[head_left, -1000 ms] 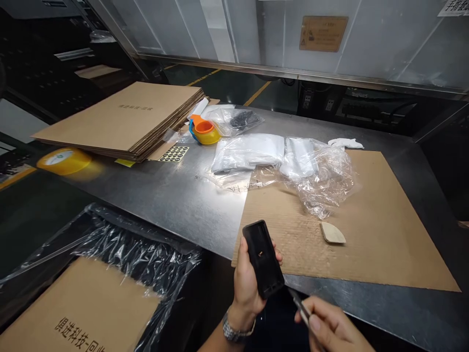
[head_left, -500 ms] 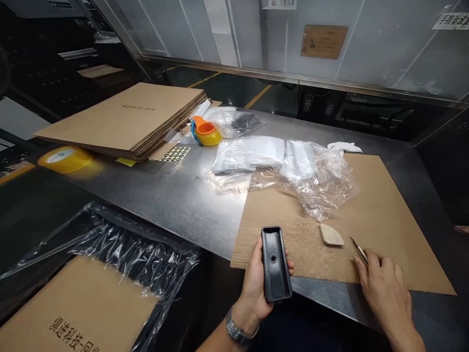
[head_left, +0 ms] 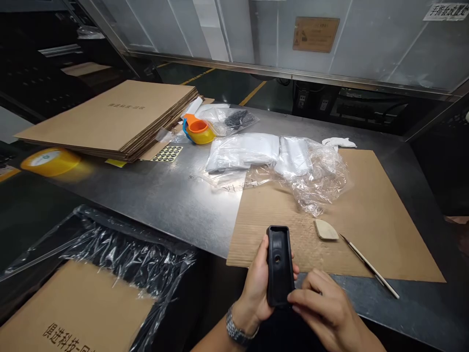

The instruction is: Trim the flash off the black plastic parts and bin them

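Observation:
My left hand (head_left: 255, 286) is wrapped around a black rectangular plastic tray-like part (head_left: 279, 274), held tilted with its hollow side facing me. A small round hole shows in the floor of the part. My right hand (head_left: 326, 308) is closed, its fingertips at the part's lower right corner; whether anything small is between them is hidden. Beyond it, a thin pale-handled tool with a dark pointed tip (head_left: 372, 266) lies across the cardboard sheet (head_left: 381, 215). A beige wedge-shaped pad (head_left: 326, 230) sits near the tool's tip.
Clear plastic bags with white packets (head_left: 244, 150) lie at the cardboard's far edge. Farther left are an orange-and-yellow tape dispenser (head_left: 200, 129), a sticker sheet (head_left: 167, 153), stacked flat cartons (head_left: 110, 115) and a yellow tape roll (head_left: 51, 161). A plastic-lined bin (head_left: 146, 254) stands lower left.
My right hand has left the thin tool on the cardboard and moved left to the black part's lower corner. My left hand still holds the part. The view has shifted slightly.

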`<action>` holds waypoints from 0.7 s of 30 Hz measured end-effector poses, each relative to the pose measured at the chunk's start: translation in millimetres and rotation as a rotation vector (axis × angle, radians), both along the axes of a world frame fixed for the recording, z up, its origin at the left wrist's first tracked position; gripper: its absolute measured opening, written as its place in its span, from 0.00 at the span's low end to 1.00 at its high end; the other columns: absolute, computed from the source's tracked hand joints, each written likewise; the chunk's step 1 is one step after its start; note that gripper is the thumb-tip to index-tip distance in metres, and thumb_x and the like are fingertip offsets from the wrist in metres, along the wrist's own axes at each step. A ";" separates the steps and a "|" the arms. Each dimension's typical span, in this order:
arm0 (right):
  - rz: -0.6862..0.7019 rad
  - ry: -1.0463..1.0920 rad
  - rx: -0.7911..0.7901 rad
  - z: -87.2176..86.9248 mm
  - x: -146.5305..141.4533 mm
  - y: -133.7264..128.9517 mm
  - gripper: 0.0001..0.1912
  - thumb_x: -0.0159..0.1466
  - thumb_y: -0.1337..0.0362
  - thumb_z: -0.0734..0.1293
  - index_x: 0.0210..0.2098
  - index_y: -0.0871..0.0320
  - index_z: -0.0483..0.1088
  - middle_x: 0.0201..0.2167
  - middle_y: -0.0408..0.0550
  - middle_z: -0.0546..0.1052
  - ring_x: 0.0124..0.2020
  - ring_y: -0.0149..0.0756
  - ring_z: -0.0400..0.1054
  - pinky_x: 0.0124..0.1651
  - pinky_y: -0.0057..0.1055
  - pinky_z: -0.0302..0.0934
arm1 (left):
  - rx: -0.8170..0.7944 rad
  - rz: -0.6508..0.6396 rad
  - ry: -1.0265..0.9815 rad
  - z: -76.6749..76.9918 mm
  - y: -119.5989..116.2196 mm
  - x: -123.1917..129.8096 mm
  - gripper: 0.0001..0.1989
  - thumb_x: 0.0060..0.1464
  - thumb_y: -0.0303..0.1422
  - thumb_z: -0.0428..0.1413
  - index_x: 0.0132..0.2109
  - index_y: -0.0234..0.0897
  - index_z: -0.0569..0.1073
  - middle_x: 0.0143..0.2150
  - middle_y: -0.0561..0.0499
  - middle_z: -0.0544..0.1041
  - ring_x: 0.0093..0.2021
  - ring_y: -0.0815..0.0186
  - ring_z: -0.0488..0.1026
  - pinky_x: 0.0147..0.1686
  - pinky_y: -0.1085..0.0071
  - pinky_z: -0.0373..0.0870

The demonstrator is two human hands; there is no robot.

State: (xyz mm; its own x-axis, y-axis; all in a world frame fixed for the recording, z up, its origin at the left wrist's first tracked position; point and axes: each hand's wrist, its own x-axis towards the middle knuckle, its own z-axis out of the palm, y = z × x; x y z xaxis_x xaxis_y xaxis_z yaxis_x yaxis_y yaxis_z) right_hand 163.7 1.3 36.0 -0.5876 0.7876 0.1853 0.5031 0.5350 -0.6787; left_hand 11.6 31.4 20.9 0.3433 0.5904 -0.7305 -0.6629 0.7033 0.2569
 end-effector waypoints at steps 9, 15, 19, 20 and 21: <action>-0.187 0.130 0.383 -20.6 -16.2 -16.4 0.10 0.59 0.78 0.60 0.36 0.61 0.66 0.23 0.46 0.67 0.25 0.32 0.58 0.26 0.29 0.54 | 0.054 0.136 0.136 2.2 -3.4 4.7 0.29 0.54 0.52 0.45 0.32 0.27 0.74 0.21 0.45 0.75 0.20 0.69 0.70 0.24 0.76 0.68; -0.231 0.259 -0.085 -14.6 -7.7 -21.6 0.08 0.65 0.72 0.55 0.30 0.57 0.60 0.23 0.42 0.63 0.25 0.30 0.60 0.27 0.27 0.57 | 0.100 0.190 0.148 2.2 -1.0 1.3 0.27 0.55 0.50 0.46 0.33 0.28 0.75 0.23 0.47 0.76 0.22 0.69 0.71 0.26 0.74 0.70; -0.243 0.267 -0.198 -15.0 0.6 -20.6 0.11 0.67 0.69 0.54 0.30 0.56 0.62 0.25 0.42 0.64 0.26 0.29 0.61 0.29 0.25 0.56 | 0.084 0.194 0.137 1.9 0.4 0.9 0.27 0.55 0.50 0.45 0.32 0.28 0.75 0.23 0.47 0.75 0.22 0.68 0.71 0.24 0.75 0.68; -0.242 0.263 -0.214 -16.2 1.5 -20.8 0.11 0.67 0.68 0.54 0.30 0.56 0.62 0.25 0.42 0.64 0.26 0.29 0.61 0.29 0.25 0.55 | 0.078 0.192 0.131 1.9 0.4 0.9 0.27 0.55 0.50 0.45 0.32 0.28 0.74 0.23 0.47 0.75 0.22 0.69 0.71 0.24 0.75 0.68; -0.252 0.253 -0.245 -17.5 2.0 -21.0 0.11 0.67 0.66 0.54 0.29 0.56 0.62 0.24 0.42 0.64 0.26 0.29 0.61 0.30 0.26 0.55 | 0.075 0.190 0.127 2.0 0.2 0.9 0.27 0.55 0.50 0.45 0.32 0.28 0.74 0.23 0.47 0.75 0.22 0.69 0.71 0.24 0.75 0.68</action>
